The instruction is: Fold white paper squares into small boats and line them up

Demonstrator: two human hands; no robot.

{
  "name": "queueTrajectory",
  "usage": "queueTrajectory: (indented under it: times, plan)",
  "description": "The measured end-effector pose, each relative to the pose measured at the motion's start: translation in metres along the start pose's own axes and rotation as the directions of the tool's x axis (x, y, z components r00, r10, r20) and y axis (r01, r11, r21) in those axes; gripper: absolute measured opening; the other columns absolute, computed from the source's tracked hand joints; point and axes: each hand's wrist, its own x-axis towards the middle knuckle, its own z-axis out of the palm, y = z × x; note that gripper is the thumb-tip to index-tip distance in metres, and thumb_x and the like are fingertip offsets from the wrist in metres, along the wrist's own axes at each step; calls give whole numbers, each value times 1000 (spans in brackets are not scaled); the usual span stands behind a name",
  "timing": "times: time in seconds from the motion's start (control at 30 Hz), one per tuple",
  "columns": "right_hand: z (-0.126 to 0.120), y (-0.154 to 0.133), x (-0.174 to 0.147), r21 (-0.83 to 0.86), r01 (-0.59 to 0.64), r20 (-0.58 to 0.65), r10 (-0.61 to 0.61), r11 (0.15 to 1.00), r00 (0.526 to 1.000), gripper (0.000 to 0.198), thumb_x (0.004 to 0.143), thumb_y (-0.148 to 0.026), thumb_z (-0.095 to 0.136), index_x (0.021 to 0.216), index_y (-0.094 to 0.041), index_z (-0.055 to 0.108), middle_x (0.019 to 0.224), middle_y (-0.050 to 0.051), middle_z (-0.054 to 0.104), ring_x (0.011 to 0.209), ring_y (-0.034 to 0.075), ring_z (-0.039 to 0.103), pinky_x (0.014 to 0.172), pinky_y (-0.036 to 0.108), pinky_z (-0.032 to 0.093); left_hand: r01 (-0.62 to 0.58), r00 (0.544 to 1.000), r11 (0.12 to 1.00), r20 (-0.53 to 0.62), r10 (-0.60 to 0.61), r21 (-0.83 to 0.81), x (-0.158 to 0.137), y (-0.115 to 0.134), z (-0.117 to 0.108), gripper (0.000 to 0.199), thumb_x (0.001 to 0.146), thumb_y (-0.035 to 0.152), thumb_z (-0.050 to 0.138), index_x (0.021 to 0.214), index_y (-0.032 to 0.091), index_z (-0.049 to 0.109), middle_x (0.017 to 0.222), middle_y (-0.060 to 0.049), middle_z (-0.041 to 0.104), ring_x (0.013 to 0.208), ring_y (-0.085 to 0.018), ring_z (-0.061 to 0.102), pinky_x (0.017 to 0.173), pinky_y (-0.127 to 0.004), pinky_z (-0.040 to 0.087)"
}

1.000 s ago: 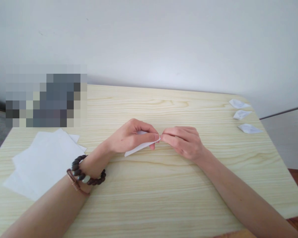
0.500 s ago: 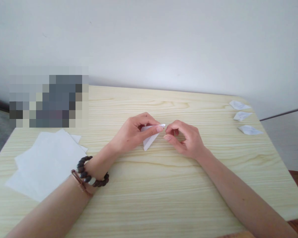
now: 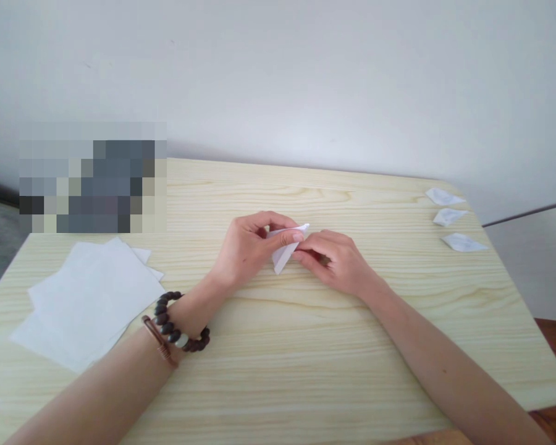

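Over the middle of the table, a small piece of white folded paper (image 3: 283, 256) is pinched between the thumb and fingers of my left hand (image 3: 254, 244). One narrow tip of it sticks out past the thumb, and a folded flap hangs below. My right hand (image 3: 336, 259) has its thumb and index finger closed at the paper's right edge, just under my left thumb. The fingers cover part of the folds. A dark bead bracelet and a copper-coloured bangle circle my left wrist.
Loose white paper sheets (image 3: 92, 303) overlap at the left of the wooden table (image 3: 306, 383). Three folded white paper pieces (image 3: 464, 242) lie in a column near the right edge. A blurred-out dark object (image 3: 106, 191) is at the back left. A pale wall (image 3: 306, 80) stands behind.
My right hand has moved left, from beside the paper to its edge, and its thumb and index finger have closed there. The paper has tilted slightly in my left hand.
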Motion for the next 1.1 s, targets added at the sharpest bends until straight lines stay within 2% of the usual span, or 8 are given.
queueTrajectory:
  times: [0.13,0.3,0.4,0.53,0.67,0.8,0.93,1.1]
  plan:
    - [0,1,0,62,-17,-30,18,998,999,12,90,-24,56,86,-19,66,63,-2,60,55,10,51,57,22,39,-53,998,999,-40,53,7,-2,3,4,16,71,35,78,71,19,72,76,-2,68,73,-15,57,66,-28,44]
    - [2,-1,2,155,-128,-6,130,980,991,12,88,-24,56,84,-18,66,62,-3,60,50,8,48,51,20,38,-105,993,995,-64,104,-6,-1,0,4,16,71,36,78,71,21,74,74,-2,60,70,-13,54,60,-27,42]
    - [6,-6,4,189,-212,-2,217,959,976,13,84,-22,57,73,-18,62,58,-3,59,48,7,48,49,19,37,-125,991,992,-51,126,13,-1,-3,3,19,72,38,78,71,20,74,74,-2,59,70,-13,55,61,-26,44]
    - [10,-10,8,309,-368,-13,391,877,920,13,83,-22,57,72,-18,61,59,-2,64,47,7,51,48,18,39,-193,973,960,-86,214,205,-1,-5,2,17,75,33,76,85,20,71,83,-2,59,73,-12,54,61,-23,45]
    - [9,-8,10,438,-442,-55,515,782,856,13,81,-24,59,70,-18,60,56,-3,63,45,7,51,44,17,38,-302,930,849,-62,363,434,-3,-7,0,26,78,19,71,103,21,64,97,-2,58,77,-11,54,61,-21,46]
    - [7,-7,10,459,-429,-48,504,778,862,13,82,-24,58,71,-18,60,55,-3,62,45,7,50,44,17,38,-398,906,809,50,420,433,-4,-8,0,32,78,10,66,108,19,61,107,-5,59,90,-12,58,65,-20,50]
    - [6,-8,8,393,-395,-51,449,831,892,13,83,-23,56,71,-18,59,55,-4,59,45,6,47,45,17,37,-390,914,819,72,399,421,-5,-9,2,41,75,11,66,115,18,57,116,-7,59,98,-14,59,70,-21,53]
    - [7,-8,7,386,-385,-69,443,838,894,14,83,-24,56,70,-18,58,55,-4,58,46,6,47,46,18,37,-338,934,821,58,352,460,-7,-6,3,37,77,14,66,114,16,58,111,-7,64,80,-11,62,72,-23,55]
